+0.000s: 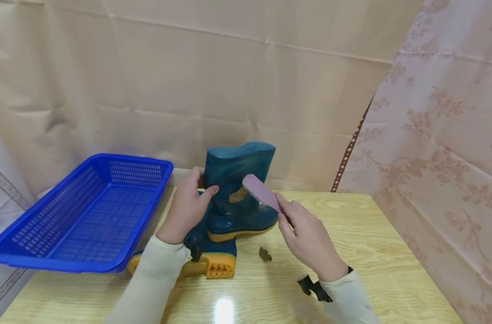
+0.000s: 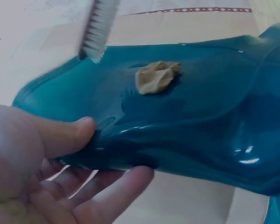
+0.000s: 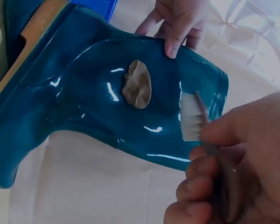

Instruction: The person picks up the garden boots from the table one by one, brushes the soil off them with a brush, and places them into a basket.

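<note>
A dark teal rubber boot with a yellow sole stands upright, its toe pointing right. My left hand grips the back of its shaft, thumb on the near side and fingers behind. On the shaft sticks a flattened tan lump that looks like mud or clay. My right hand holds a scrub brush with a light purple back by its handle. White bristles face the boot's shaft, toward the top opening from the lump.
A second teal boot lies on its side in front, its yellow sole facing me. One small brown clump sits on the wooden table. At left stands a blue plastic basket. Beige curtain fabric hangs behind the table.
</note>
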{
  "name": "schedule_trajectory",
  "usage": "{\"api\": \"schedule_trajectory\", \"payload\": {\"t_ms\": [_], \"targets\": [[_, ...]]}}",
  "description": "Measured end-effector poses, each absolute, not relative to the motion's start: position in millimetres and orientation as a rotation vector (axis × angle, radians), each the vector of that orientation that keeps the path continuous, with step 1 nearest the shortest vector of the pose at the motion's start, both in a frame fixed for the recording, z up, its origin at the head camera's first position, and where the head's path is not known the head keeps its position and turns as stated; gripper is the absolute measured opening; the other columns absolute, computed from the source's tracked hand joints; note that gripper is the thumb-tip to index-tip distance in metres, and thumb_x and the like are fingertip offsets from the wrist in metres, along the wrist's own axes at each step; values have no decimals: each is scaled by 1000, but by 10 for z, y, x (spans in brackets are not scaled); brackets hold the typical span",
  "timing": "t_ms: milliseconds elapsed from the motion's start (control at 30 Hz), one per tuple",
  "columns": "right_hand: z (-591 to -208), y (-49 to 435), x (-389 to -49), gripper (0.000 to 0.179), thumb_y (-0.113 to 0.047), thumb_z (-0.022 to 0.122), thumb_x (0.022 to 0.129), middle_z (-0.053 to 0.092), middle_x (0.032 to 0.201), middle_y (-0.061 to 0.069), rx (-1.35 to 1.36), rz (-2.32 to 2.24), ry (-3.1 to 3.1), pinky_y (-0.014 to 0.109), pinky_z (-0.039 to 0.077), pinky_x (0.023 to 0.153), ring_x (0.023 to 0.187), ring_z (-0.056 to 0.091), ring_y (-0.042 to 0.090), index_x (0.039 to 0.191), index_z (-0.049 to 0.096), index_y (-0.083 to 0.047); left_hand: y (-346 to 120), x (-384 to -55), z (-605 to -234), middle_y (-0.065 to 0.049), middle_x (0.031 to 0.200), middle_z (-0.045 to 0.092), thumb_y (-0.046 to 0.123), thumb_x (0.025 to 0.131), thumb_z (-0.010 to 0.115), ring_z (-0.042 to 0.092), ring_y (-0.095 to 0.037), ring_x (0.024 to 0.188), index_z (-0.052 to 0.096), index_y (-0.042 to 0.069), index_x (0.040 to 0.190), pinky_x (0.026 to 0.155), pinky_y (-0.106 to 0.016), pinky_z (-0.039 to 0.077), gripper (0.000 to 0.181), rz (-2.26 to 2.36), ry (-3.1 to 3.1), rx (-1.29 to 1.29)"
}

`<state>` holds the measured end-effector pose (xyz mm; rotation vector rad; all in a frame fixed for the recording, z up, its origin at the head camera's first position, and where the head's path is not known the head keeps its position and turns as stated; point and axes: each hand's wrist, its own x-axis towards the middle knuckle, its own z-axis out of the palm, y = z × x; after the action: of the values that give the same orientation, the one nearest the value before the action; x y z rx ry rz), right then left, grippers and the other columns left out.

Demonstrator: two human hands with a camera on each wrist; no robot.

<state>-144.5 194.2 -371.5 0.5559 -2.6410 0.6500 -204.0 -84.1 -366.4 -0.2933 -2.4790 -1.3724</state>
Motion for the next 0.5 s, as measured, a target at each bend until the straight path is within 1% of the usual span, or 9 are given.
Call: {"api": "schedule_trajectory", "payload": {"t_ms": [67,167,300,367,400,500], "targets": [[-3718,1936,-1449,51,-17,60,105,54,85,-4,597,609,-2636,26,36,54,63,41,10,154,49,-15,-841,-2024,-3640,-12,117,64,16,102,68,61,-30,109,52,7,129,97,-52,52,33,-1362,-2512,-300],[-3720,1928,-1448,52,-15,65,103,63,94,-2,621,615,-2604,25,41,57,68,47,9,152,51,-12,-830,-2003,-3609,-12,119,63,19,103,67,60,-30,111,50,7,132,99,-52,51,36,-1367,-2550,-298],[-3704,1917,-1445,46,-16,67,101,65,93,-1,607,696,-2583,23,43,54,66,51,8,145,55,-9,-815,-1985,-3580,-13,124,62,22,101,68,58,-31,116,49,7,135,101,-53,50,41,-1402,-2568,-305],[-3692,1909,-1448,43,-16,68,101,61,86,-3,617,709,-2579,24,42,51,62,49,8,142,57,-9,-810,-1976,-3573,-13,125,61,24,100,70,58,-31,118,49,8,135,101,-54,51,44,-1415,-2571,-302],[-3691,1904,-1450,41,-16,68,101,62,88,-3,633,697,-2575,24,42,52,64,49,8,140,58,-9,-809,-1971,-3573,-12,126,61,25,99,71,58,-31,118,49,8,134,100,-54,51,45,-1416,-2573,-301],[-3700,1890,-1456,38,-16,69,100,69,103,0,692,650,-2548,26,49,60,75,56,8,137,62,-9,-805,-1956,-3581,-10,124,62,27,98,72,59,-30,117,51,9,132,99,-52,52,43,-1410,-2578,-300]]}}
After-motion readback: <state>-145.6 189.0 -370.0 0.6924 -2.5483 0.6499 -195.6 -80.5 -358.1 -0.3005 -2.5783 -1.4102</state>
